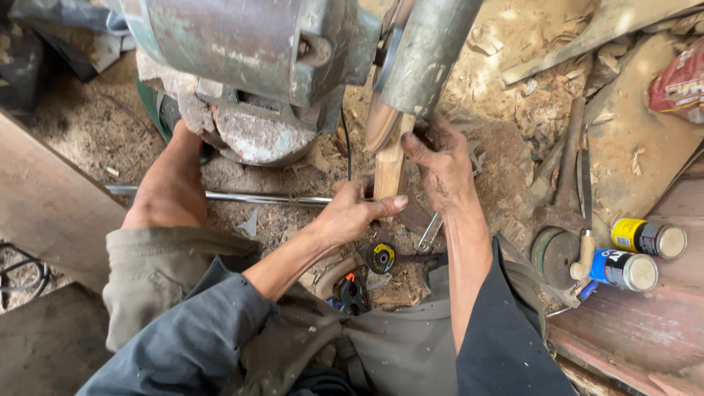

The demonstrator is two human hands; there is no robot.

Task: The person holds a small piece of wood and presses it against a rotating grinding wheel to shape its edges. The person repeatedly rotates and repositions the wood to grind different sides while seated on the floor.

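Two hands grip one wood strip at a grinder's disc: left hand clasps its near end, right hand pinches it beside the disc. Its far tip looks tapered; the near part seems unshaped. Sawdust covers the floor.

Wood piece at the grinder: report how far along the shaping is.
Done: sawdust and shavings cover the floor, so wood has already been cut. In hand: both hands, left hand and right hand, press the wood piece up against the grinding wheel. Left: the lower part of the piece looks squared and unshaped; how much more is needed cannot be told.
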